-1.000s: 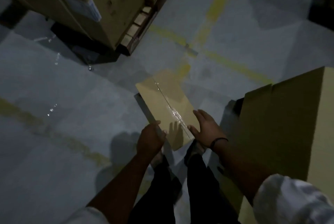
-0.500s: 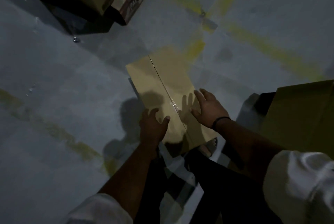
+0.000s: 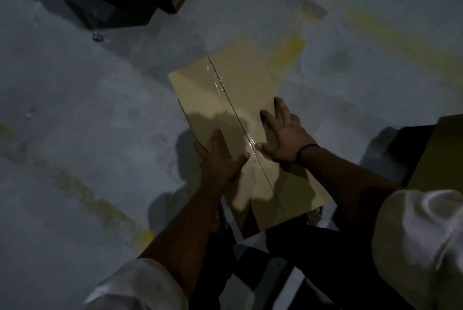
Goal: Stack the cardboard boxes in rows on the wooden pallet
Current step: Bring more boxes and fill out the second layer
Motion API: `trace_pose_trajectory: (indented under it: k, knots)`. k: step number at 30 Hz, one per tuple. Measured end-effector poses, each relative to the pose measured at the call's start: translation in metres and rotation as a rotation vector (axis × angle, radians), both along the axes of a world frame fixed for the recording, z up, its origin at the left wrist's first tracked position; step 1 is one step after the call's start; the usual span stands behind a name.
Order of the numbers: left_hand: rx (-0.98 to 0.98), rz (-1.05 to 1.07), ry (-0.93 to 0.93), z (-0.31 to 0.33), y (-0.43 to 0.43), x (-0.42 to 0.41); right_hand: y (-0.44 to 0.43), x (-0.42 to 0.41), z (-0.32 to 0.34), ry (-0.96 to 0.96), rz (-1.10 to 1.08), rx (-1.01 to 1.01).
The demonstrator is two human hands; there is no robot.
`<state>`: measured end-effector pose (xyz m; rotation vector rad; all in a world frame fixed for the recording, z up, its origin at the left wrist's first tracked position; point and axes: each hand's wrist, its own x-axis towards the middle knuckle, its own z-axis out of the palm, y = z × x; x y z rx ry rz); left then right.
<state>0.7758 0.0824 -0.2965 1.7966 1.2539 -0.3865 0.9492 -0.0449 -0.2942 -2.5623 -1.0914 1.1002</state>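
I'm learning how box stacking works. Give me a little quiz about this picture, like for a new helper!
1. True or false: the left hand and the right hand both touch the flat brown cardboard box.
2. Where does the box lie? A: on a shelf. B: on the grey concrete floor. C: on a trolley.
3. Fill in: a shiny strip of clear ____ runs along the box's middle seam.
Key: 1 true; 2 B; 3 tape.
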Motion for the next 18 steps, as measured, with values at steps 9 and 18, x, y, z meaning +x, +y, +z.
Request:
trace_pose_trajectory:
  k: [9,18]
  knots:
    - [0.063,-0.361,-0.030,0.104,-0.010,-0.011,-0.024,-0.025,0.101,-0.098,-0.061,-0.053]
    - [0.139,-0.597,-0.088,0.314,-0.014,-0.042,-0.057,-0.093,0.313,-0.294,-0.298,-0.105]
